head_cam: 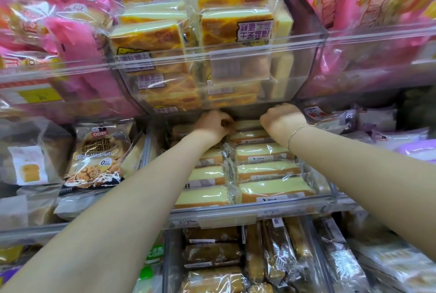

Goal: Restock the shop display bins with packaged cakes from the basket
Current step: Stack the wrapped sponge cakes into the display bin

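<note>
The middle clear display bin (236, 212) holds two rows of wrapped pale yellow cake slices (271, 188). Both my arms reach to its back, under the upper bin. My left hand (215, 125) has its fingers curled round the edge of a packaged cake (247, 125) at the rear of the rows. My right hand (280, 119), with a thin bracelet on the wrist, is bent down over the same rear packs. Its fingers are hidden behind the knuckles. The basket is out of view.
The upper clear bin (259, 40) of orange-topped cakes hangs just over my hands. Pink packs (70, 21) fill the bins on either side. A Rye Walnuts bread bag (94, 158) stands to the left. Brown cake rolls (212, 255) fill the lower bin.
</note>
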The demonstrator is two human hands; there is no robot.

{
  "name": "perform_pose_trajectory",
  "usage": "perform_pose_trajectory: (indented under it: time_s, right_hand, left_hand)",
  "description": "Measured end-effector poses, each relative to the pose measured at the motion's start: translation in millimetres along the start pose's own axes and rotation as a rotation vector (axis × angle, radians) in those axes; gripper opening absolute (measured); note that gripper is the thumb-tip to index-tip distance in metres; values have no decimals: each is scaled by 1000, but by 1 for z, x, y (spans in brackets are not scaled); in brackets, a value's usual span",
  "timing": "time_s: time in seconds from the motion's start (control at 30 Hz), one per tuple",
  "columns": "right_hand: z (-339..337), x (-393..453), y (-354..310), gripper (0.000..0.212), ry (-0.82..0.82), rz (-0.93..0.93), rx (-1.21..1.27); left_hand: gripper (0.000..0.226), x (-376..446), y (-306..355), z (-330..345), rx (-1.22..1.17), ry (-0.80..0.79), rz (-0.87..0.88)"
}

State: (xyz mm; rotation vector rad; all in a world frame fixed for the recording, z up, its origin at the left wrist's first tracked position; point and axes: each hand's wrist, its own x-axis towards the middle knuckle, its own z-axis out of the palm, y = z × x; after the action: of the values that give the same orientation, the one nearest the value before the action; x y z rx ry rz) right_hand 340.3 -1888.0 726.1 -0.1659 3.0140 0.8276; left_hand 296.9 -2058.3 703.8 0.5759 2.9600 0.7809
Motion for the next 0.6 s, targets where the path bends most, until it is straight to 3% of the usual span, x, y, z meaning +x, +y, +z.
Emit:
perform_pose_trajectory:
  time_s: [0.33,0.6]
  right_hand:
    - [8,17,-6,32,71,149,334]
    - [10,9,-10,36,128,148,443]
  left_hand:
    - [14,8,-5,18,178,119,157]
    - [17,13,-3,19,284,160,119]
